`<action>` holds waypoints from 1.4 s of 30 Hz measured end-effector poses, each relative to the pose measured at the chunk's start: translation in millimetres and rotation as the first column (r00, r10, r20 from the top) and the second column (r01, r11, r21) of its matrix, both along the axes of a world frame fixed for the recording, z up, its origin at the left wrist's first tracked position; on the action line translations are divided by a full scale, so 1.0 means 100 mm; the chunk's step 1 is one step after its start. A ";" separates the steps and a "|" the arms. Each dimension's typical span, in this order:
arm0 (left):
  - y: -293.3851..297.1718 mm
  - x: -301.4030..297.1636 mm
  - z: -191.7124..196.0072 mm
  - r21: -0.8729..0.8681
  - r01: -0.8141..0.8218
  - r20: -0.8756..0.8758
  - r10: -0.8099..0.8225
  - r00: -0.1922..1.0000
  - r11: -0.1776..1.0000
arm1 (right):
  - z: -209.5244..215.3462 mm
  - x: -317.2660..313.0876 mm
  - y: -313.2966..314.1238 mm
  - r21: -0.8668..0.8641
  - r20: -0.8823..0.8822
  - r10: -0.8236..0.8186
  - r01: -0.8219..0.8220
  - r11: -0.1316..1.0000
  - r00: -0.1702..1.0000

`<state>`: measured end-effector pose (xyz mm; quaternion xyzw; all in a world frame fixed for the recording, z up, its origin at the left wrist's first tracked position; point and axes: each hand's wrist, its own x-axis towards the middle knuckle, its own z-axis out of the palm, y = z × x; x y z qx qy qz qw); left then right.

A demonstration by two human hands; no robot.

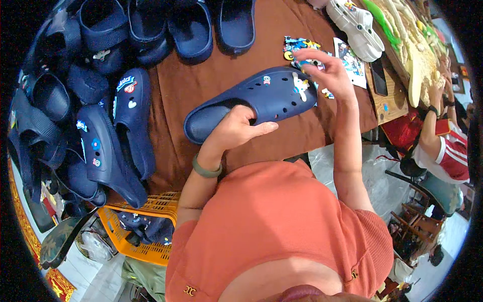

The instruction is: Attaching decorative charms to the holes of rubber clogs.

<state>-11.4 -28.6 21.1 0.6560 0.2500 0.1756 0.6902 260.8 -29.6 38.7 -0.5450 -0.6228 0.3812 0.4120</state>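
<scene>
A navy blue clog with round holes lies on the brown cloth, its toe to the right. My left hand grips its near side, the fingers inside the foot opening and the thumb outside. On the toe sits a white cartoon charm; a small round charm is farther back. My right hand hovers over the toe, its fingers bent and apart, beside a pile of colourful shoe charms. I see nothing held in it, though charms lie behind the fingers.
Many navy clogs crowd the left and far side of the brown cloth. White clogs, a printed sheet and a phone lie at right. An orange basket stands below left. Another person's arm shows far right.
</scene>
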 end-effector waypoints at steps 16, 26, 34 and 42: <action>-0.03 0.01 -0.04 0.029 -0.090 -0.059 0.092 0.994 0.995 | -0.68 0.61 -0.54 0.308 0.589 -0.547 0.460 0.833 0.595; -0.02 0.01 0.00 0.048 -0.078 -0.115 0.083 0.990 0.996 | -0.74 0.35 -0.30 0.272 0.665 -0.397 0.290 0.917 0.632; 0.00 0.01 0.00 -0.019 -0.018 0.002 0.018 1.000 1.000 | -0.46 0.20 -0.36 0.129 0.373 -0.493 0.483 0.866 0.786; -0.02 -0.02 -0.10 0.008 -0.033 0.082 0.032 0.996 0.999 | 0.04 -0.46 -0.07 0.286 0.338 -0.130 0.030 0.958 0.932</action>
